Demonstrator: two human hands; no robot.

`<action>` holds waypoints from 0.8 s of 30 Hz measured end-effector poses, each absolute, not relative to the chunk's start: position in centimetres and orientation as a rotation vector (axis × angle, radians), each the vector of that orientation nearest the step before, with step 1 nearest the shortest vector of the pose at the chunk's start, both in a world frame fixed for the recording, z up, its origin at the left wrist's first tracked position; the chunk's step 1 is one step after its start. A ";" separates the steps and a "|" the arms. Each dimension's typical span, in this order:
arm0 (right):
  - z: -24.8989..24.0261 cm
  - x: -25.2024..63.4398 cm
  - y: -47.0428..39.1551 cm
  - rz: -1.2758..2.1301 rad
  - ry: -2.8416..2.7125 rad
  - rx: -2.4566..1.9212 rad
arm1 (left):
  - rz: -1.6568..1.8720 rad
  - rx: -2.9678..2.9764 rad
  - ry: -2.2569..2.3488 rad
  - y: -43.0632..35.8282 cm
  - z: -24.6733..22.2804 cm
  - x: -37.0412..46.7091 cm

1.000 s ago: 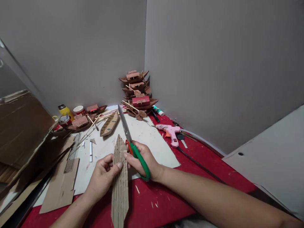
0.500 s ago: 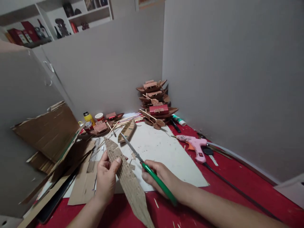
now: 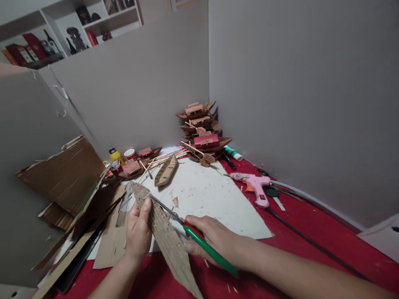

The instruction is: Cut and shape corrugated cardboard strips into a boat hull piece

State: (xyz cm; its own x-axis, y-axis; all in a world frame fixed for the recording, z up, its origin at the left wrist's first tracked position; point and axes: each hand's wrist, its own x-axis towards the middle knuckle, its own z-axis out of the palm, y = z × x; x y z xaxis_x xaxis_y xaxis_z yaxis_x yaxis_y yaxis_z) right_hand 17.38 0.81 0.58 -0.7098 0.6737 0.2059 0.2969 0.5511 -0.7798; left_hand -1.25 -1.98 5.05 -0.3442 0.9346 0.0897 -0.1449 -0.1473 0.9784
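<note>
My left hand point(image 3: 139, 226) is closed on a long, pointed strip of corrugated cardboard point(image 3: 168, 238), thumb on top near its far end. The strip slants down toward the bottom edge of the view. In my right hand point(image 3: 212, 238) is a pair of scissors point(image 3: 207, 249) with green and red handles. Their blades lie along the strip's right edge, close to my left thumb; whether they touch it I cannot tell. A small cardboard boat point(image 3: 166, 171) rests on the white sheet point(image 3: 215, 199) just beyond, with a little cardboard scrap point(image 3: 175, 202) near the blades.
A pink glue gun point(image 3: 254, 185) with a black cord lies at the right on the red table point(image 3: 299, 245). Stacked model boats point(image 3: 205, 141) stand in the back corner. Cups and a yellow bottle point(image 3: 116, 156) are at the back left. Cardboard sheets point(image 3: 62, 170) lean at the left.
The scissors have come down and left, from above the strip to along its right edge. My left thumb has shifted slightly up and left with the strip. The view has tilted a little.
</note>
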 end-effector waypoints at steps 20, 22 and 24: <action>0.0 17.7 1.3 1.057 -2.171 -0.813 | 1.517 1.060 1.219 -0.6 5.4 0.1; -0.1 17.6 1.3 1.085 -2.142 -0.789 | 1.530 1.056 1.199 -0.4 5.2 0.3; -0.3 17.5 1.1 1.130 -2.107 -0.762 | 1.539 1.041 1.188 -0.2 5.0 0.4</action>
State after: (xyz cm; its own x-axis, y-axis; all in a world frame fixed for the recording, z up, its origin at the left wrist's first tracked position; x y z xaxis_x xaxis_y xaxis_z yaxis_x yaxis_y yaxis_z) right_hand 17.51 1.14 -0.26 -0.6402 0.7267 0.2490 0.1944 0.4668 -0.8627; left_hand 0.40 -0.23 5.02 -0.2382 0.9670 0.0908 -0.1569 -0.1306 0.9789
